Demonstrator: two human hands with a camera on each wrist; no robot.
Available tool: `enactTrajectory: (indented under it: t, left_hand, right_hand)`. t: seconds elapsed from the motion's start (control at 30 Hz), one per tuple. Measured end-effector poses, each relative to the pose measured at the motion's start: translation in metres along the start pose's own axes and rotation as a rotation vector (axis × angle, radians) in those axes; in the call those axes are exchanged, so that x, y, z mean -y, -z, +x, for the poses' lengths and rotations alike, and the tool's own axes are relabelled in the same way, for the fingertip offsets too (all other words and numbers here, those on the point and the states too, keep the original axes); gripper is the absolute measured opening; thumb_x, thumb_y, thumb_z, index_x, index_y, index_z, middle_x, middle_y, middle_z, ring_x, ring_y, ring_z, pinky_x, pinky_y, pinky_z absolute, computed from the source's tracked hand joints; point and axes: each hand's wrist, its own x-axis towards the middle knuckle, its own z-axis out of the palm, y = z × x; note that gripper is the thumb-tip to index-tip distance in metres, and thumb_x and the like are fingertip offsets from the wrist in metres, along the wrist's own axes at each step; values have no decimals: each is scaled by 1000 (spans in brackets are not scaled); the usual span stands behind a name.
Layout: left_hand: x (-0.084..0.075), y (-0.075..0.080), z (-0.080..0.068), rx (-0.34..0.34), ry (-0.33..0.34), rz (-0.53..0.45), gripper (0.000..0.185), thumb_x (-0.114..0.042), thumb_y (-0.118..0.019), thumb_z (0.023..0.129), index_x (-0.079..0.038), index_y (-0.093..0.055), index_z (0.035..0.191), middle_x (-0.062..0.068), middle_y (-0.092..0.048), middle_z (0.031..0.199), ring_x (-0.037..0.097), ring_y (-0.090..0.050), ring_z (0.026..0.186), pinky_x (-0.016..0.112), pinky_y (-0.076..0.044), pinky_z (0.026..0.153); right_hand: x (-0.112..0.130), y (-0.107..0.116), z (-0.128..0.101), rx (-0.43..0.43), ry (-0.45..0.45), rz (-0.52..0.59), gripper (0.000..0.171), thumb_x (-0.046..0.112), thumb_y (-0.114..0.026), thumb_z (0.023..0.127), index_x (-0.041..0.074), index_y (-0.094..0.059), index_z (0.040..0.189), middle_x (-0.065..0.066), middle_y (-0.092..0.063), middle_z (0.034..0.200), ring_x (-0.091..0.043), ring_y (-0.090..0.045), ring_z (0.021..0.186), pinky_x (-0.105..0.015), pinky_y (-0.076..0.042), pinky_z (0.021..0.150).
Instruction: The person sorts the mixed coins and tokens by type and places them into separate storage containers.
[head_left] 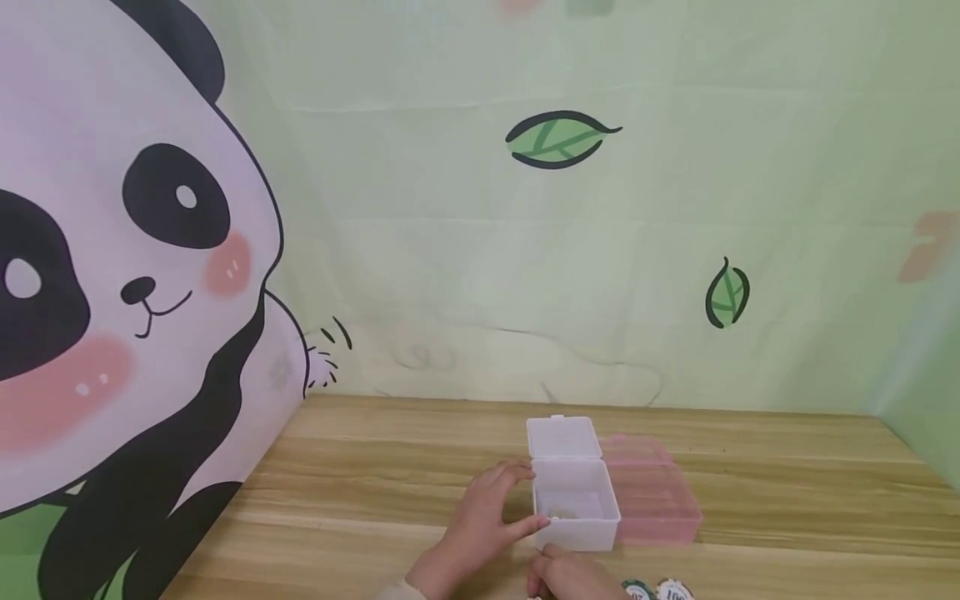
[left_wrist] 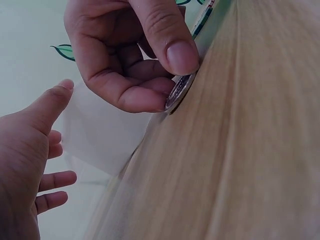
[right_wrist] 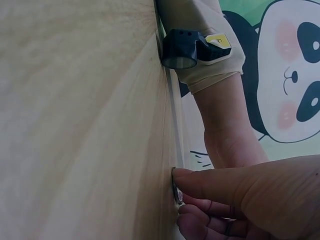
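A white lidded plastic box (head_left: 577, 535) stands on the wooden table, its lid (head_left: 564, 437) tipped back. At its left side rests my left hand (head_left: 480, 517), thumb by the front corner and fingers spread along the wall. Just in front of the box, my right hand (head_left: 576, 575) pinches a poker chip (left_wrist: 181, 91) between thumb and fingers. That chip is tilted on edge at the tabletop in both wrist views. Something small and pale (head_left: 558, 512) lies inside the box, too blurred to identify.
Against the box's right side is a translucent pink box (head_left: 656, 500). Two more poker chips, one green-edged (head_left: 637, 590) and one white marked 100 (head_left: 675, 590), lie right of my right hand. A panda-printed cloth (head_left: 420, 208) hangs behind the wooden table (head_left: 360, 467).
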Motion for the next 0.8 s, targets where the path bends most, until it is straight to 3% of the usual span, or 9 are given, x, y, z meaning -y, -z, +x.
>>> enactTrajectory:
  t: [0.2,0.47,0.6,0.8]
  left_hand:
    - [1,-1,0,-8,-10,6,50,-46,-69,84,-13,-58,121,2,-60,131,20,-54,123,46,-43,103]
    - [2,-2,0,-6,-11,14,51,-48,-68,84,-13,-57,121,0,-59,132,20,-54,123,46,-43,103]
    - [2,-2,0,0,-9,16,52,-48,-68,84,-13,-57,122,0,-59,132,20,-54,123,47,-43,103]
    - [3,-2,1,-3,-15,18,53,-48,-68,84,-13,-57,122,0,-59,132,20,-54,123,47,-43,103]
  right_hand:
    - [-1,-1,-1,3,-27,54,12,9,-74,73,13,-64,77,8,-49,70,5,-40,62,-12,-38,56]
    - [-1,4,-3,45,-100,257,14,9,-72,75,14,-59,78,11,-54,65,7,-43,58,-14,-40,55]
    - [2,7,-4,69,-129,304,14,10,-72,76,15,-59,78,14,-51,62,7,-41,56,-14,-40,54]
    - [-1,8,-4,71,-85,317,14,6,-70,76,14,-58,78,14,-50,61,8,-39,56,-13,-39,55]
